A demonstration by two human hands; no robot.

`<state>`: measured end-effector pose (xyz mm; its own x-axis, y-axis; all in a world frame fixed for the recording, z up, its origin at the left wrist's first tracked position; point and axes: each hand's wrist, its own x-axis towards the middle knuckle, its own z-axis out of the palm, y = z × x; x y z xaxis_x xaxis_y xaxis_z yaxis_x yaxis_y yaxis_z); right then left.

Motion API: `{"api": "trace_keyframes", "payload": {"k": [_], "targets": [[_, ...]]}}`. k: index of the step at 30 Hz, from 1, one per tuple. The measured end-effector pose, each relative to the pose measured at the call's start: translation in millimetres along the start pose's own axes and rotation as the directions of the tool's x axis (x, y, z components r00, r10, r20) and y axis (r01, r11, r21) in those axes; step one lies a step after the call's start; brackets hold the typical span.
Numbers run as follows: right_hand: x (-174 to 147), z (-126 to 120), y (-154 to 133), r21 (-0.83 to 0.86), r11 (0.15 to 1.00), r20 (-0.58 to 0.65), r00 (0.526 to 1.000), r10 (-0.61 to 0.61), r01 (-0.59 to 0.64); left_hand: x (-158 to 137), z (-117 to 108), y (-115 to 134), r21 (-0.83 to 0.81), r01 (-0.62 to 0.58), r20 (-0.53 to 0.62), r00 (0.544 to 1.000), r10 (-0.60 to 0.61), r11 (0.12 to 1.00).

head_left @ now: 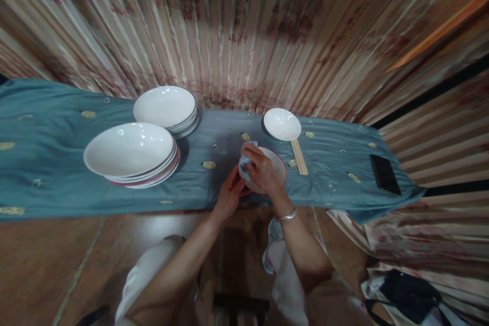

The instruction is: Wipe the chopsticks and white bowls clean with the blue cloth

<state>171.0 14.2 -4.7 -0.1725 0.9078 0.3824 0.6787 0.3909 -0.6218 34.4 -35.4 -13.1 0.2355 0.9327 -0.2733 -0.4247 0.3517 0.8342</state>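
The red-rimmed bowl (278, 169) is near the front edge of the table (202, 191), tilted, with its inside facing up toward the person. The left hand (228, 196) grips it at its left side, the thumb by the rim and the other fingers partly hidden behind it. The right hand (262, 168) is over the inside of the bowl, its fingers bent around a crumpled grey-blue cloth (245, 160) pressed near the far left part of the rim. A silver bracelet (289, 215) circles the right wrist.

Just beyond the red-rimmed bowl, slightly to the right, stands a small white bowl (282, 123). A bundle of light wooden chopsticks (299, 158) lies just to the right of the hands, one end reaching the near edge of the small white bowl. Well off to the right, near the table's end, lies a black phone (384, 174).

On the left are two stacks: large white bowls (129, 152) in front, one lower rim showing red, and dark-rimmed plates (164, 107) behind them. A teal tablecloth (49, 158) with yellow pineapple prints covers the table. Behind it hangs a pleated, flowered curtain (225, 35).
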Motion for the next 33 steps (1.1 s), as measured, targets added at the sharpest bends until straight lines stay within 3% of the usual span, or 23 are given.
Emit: {"api": "trace_keyframes", "payload": {"k": [10, 16, 23, 33], "targets": [[-24, -18, -18, 0.316, 0.942, 0.212, 0.976, 0.046, -0.113, 2, -3, -1, -0.067, 0.01, -0.001, 1.0, -0.01, 0.998], [-36, -41, -24, 0.386, 0.91, 0.342, 0.94, 0.008, -0.148, 3, -3, -1, -0.028, 0.039, -0.022, 0.999, -0.039, 0.999], [-50, -69, -32, 0.177, 0.98, 0.43, 0.903, 0.009, -0.094, 2, 1, 3, 0.014, -0.003, -0.026, 1.0, 0.004, 1.0], [-64, -95, -9, -0.121, 0.992, 0.348, 0.935, 0.062, -0.021, 4, 1, 4, 0.049, -0.011, -0.058, 0.998, 0.014, 0.999]]}}
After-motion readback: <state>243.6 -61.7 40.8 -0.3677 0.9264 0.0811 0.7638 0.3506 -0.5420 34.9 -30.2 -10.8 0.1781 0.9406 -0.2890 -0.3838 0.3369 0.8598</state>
